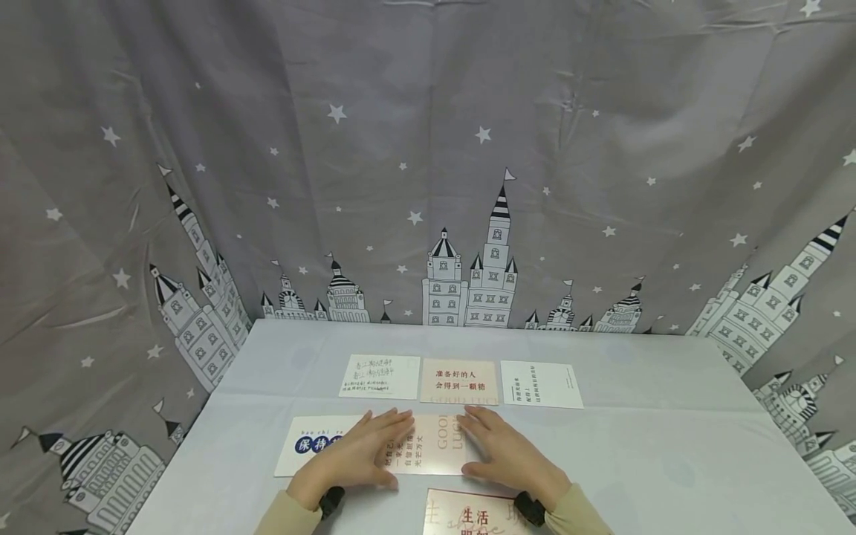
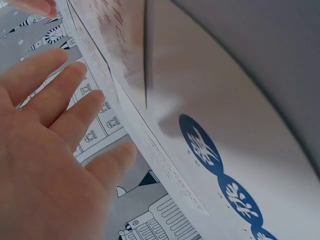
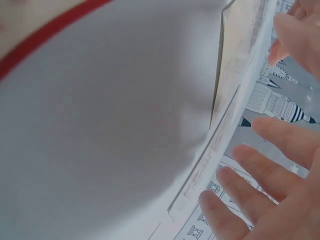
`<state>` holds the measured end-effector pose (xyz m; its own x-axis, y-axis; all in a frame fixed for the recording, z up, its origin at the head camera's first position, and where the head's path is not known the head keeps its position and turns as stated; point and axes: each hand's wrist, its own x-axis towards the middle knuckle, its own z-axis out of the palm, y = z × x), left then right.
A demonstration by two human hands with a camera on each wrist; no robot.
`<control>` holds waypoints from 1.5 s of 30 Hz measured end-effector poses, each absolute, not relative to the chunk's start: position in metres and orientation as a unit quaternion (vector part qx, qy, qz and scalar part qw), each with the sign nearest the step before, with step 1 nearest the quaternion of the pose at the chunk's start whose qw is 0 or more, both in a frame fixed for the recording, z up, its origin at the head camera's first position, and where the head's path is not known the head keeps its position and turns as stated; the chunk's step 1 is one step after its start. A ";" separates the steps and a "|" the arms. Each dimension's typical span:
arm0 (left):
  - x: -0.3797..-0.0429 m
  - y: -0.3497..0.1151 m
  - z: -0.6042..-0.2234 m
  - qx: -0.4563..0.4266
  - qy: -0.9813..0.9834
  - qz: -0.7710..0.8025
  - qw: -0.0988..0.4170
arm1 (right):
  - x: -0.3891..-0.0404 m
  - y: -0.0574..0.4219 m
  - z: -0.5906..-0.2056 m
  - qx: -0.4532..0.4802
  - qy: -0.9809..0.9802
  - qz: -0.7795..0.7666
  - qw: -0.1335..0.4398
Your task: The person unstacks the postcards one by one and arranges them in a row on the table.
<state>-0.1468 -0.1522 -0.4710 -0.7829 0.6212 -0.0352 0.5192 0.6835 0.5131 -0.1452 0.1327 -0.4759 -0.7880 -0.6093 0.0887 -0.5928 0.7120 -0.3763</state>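
A peach postcard (image 1: 438,446) with "GOOD LUCK" lettering lies between the two hands in the head view. My left hand (image 1: 357,453) is over its left part, fingers extended and holding nothing. My right hand (image 1: 511,457) is at its right end, fingers spread, also holding nothing. Whether the fingertips touch the card cannot be told. Left of it lies a white postcard (image 1: 289,457) with blue circles, partly hidden by the left hand. Straight fingers show on the left hand (image 2: 55,135) and the right hand (image 3: 280,185) in the wrist views.
Behind is a row with a handwritten white card (image 1: 381,377), a peach card (image 1: 459,380) with red text and a white card (image 1: 542,384) with black text. A red-edged card (image 1: 475,513) lies in front. Beyond the white table (image 1: 669,446) hangs a grey castle-print curtain (image 1: 401,111).
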 end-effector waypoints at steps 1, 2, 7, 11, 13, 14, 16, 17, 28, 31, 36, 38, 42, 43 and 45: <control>-0.146 -0.151 -0.471 0.312 0.912 0.246 0.104 | -0.144 0.134 -0.475 -0.324 0.925 -0.199 0.022; -0.145 -0.150 -0.471 0.313 0.912 0.244 0.105 | -0.143 0.135 -0.475 -0.323 0.925 -0.201 0.023; -0.141 -0.145 -0.471 0.320 0.911 0.241 0.099 | -0.140 0.140 -0.474 -0.312 0.927 -0.204 0.029; -0.137 -0.141 -0.469 0.332 0.908 0.239 0.094 | -0.137 0.144 -0.473 -0.310 0.929 -0.202 0.024; -0.134 -0.138 -0.469 0.337 0.907 0.236 0.094 | -0.135 0.146 -0.472 -0.310 0.929 -0.199 0.020; -0.133 -0.136 -0.469 0.340 0.906 0.232 0.093 | -0.134 0.147 -0.472 -0.310 0.929 -0.200 0.019; -0.130 -0.133 -0.470 0.346 0.906 0.227 0.093 | -0.132 0.149 -0.471 -0.311 0.929 -0.200 0.016; -0.128 -0.131 -0.470 0.348 0.905 0.226 0.093 | -0.130 0.151 -0.470 -0.311 0.929 -0.201 0.015; -0.107 -0.115 -0.472 0.389 0.897 0.201 0.064 | -0.113 0.164 -0.473 -0.312 0.926 -0.213 0.007; -0.101 -0.112 -0.472 0.393 0.894 0.205 0.059 | -0.107 0.169 -0.474 -0.312 0.926 -0.214 0.001; -0.094 -0.107 -0.472 0.371 0.895 0.232 0.091 | -0.097 0.175 -0.474 -0.310 0.927 -0.213 0.011; -0.091 -0.104 -0.472 0.356 0.896 0.240 0.109 | -0.094 0.177 -0.475 -0.310 0.926 -0.216 0.018; -0.087 -0.100 -0.476 0.363 0.894 0.238 0.114 | -0.089 0.180 -0.478 -0.317 0.922 -0.222 0.022; -0.086 -0.099 -0.476 0.373 0.891 0.234 0.110 | -0.087 0.181 -0.480 -0.321 0.920 -0.223 0.017; -0.085 -0.099 -0.478 0.398 0.885 0.223 0.096 | -0.084 0.182 -0.484 -0.329 0.918 -0.224 0.006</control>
